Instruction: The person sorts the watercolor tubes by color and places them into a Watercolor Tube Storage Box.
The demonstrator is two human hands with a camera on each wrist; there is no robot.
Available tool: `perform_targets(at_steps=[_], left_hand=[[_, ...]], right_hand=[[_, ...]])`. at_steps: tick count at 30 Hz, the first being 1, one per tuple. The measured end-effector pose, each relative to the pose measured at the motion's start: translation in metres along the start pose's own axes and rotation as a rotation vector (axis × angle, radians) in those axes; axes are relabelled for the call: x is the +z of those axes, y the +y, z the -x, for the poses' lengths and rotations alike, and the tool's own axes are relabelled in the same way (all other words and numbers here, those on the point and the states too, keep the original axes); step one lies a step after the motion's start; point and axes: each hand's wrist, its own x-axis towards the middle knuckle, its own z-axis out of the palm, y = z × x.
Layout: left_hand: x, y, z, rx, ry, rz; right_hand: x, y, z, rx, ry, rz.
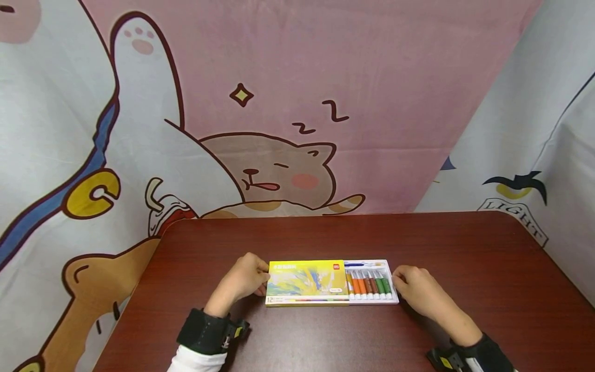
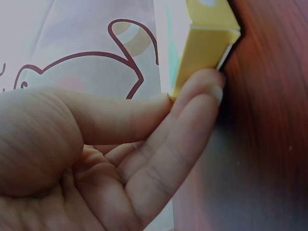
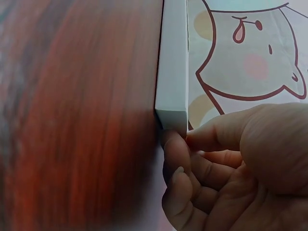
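A yellow paint box sleeve (image 1: 307,283) with "12" printed on it lies on the table. From its right end a white tray (image 1: 372,302) sticks partly out, showing several paint tubes (image 1: 369,287) in yellow, orange, brown and green. Above the tubes lies a blue-handled brush (image 1: 355,265). My left hand (image 1: 243,279) pinches the sleeve's left end, thumb on the top edge and fingers beneath, as the left wrist view shows. At the opposite end, my right hand (image 1: 420,292) pinches the tray's right edge between thumb and fingers. The sleeve covers the tray's left part.
The dark red-brown wooden table (image 1: 325,341) has rounded far corners. Behind it hangs a pink and white cloth (image 1: 395,77) with cartoon animals. Black straps with small devices sit on both wrists, close above the tabletop.
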Motion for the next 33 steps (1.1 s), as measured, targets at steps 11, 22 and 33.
perform_targets(at_steps=[11, 22, 33], left_hand=[[0.005, 0.007, 0.001, -0.006, 0.016, -0.010], [0.011, 0.006, -0.001, 0.001, 0.029, -0.017], [0.017, 0.011, 0.001, -0.007, 0.024, -0.011]], right_hand=[[0.000, -0.009, 0.002, 0.022, -0.024, -0.030], [0.004, -0.015, 0.004, -0.025, -0.027, -0.021], [0.009, -0.022, 0.008, -0.038, -0.032, -0.044]])
